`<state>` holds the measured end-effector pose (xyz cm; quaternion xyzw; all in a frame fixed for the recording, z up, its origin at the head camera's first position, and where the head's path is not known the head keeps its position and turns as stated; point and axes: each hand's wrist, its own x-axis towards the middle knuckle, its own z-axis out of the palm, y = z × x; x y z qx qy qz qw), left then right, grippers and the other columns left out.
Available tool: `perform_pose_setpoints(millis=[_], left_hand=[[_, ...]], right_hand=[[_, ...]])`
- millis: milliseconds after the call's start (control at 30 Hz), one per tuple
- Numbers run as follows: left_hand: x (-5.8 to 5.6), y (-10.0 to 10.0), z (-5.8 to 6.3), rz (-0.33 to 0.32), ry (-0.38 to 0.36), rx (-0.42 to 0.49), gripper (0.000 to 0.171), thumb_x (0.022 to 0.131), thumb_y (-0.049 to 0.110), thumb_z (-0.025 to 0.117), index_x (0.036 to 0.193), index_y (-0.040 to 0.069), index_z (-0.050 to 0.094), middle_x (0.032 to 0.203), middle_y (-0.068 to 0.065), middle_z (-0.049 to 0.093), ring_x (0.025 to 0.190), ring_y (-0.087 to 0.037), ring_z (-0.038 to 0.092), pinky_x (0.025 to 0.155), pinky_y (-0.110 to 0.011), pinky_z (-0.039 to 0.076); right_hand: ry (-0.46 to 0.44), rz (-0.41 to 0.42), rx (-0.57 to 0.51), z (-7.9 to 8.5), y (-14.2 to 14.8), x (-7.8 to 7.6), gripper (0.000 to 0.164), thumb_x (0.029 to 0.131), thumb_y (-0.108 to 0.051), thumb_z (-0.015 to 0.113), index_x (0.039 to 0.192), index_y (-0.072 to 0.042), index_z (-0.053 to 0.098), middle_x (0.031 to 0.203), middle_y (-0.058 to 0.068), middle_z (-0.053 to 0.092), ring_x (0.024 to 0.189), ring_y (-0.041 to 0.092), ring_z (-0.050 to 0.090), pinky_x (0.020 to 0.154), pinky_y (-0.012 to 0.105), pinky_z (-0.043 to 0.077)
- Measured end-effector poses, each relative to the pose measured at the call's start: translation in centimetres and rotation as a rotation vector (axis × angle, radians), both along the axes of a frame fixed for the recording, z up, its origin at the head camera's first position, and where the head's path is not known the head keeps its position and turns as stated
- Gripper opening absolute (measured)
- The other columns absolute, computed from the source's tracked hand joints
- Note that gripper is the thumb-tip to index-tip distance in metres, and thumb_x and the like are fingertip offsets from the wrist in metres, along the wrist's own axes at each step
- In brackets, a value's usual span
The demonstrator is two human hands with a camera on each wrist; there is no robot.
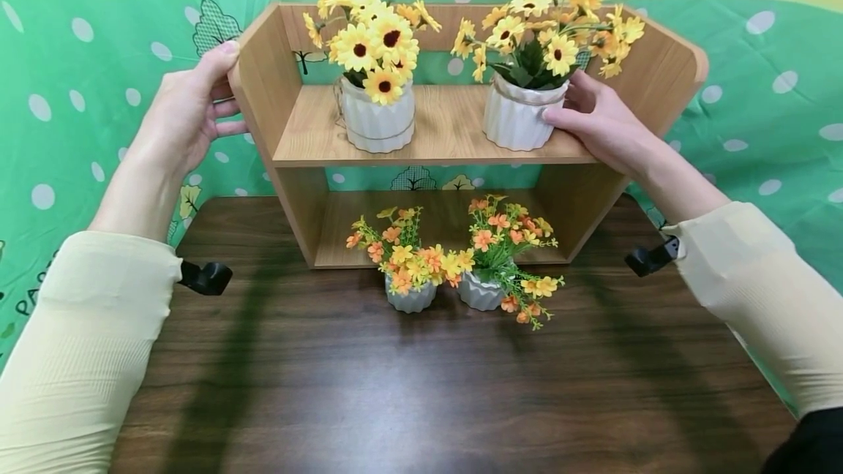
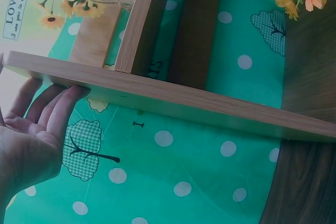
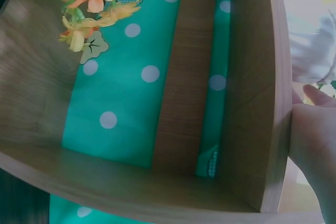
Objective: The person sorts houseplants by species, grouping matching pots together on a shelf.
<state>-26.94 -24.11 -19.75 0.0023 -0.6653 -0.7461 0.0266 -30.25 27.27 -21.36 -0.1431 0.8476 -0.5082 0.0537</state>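
Pinching with right hand the white pot right of centre on the wooden shelf, touching its left side with left hand, likely light, stiff, slick, perhaps breakable, best gripped below the daisies.

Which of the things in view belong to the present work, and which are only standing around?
Likely in the work:
- wooden shelf, touched by the left hand
- right yellow-flowered pot, held by the right hand

Probably just around, untouched:
- left yellow-flowered pot
- two smaller orange-and-yellow-flowered pots
- green dotted cloth
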Motion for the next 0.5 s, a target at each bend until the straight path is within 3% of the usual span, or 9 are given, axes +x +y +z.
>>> perform_pose_setpoints(millis=[100, 200, 333, 500], left_hand=[[0.0, 0.0, 0.0, -0.001, 0.0, 0.002, 0.053, 0.093, 0.045, 0.074, 0.137, 0.019, 0.065, 0.139, -0.006, 0.065, 0.104, -0.016, 0.074, 0.069, -0.029, 0.065], [0.0, 0.0, 0.0, -0.001, 0.002, -0.004, 0.053, 0.093, 0.046, 0.073, 0.138, 0.019, 0.065, 0.139, -0.006, 0.064, 0.104, -0.016, 0.074, 0.069, -0.028, 0.065], [0.0, 0.0, -0.1, 0.003, 0.002, -0.008, 0.053, 0.093, 0.046, 0.074, 0.138, 0.019, 0.065, 0.139, -0.005, 0.065, 0.104, -0.016, 0.074, 0.069, -0.028, 0.065], [0.0, 0.0, -0.1, 0.004, 0.001, -0.003, 0.053, 0.093, 0.046, 0.074, 0.138, 0.019, 0.064, 0.14, -0.006, 0.064, 0.104, -0.016, 0.074, 0.069, -0.029, 0.065]], right_hand=[[-0.019, -0.014, 0.028, 0.0, 0.4, 0.5, 0.092, 0.101, -0.036, 0.059, 0.165, -0.026, -0.006, 0.175, 0.005, 0.008, 0.16, 0.019, 0.021, 0.123, 0.018, 0.03], [-0.006, -0.009, 0.035, 0.0, 0.7, 0.9, 0.089, 0.102, -0.034, 0.059, 0.166, -0.026, -0.002, 0.175, 0.005, 0.009, 0.158, 0.02, 0.024, 0.117, 0.014, 0.035], [-0.01, 0.031, -0.053, -0.3, 1.2, 1.6, 0.084, 0.102, -0.025, 0.059, 0.166, -0.027, 0.005, 0.174, 0.004, 0.013, 0.156, 0.022, 0.027, 0.105, 0.011, 0.042], [0.006, 0.101, -0.193, -0.6, 1.9, 2.5, 0.078, 0.102, -0.011, 0.06, 0.166, -0.026, 0.017, 0.17, 0.009, 0.022, 0.153, 0.024, 0.033, 0.101, 0.01, 0.046]])
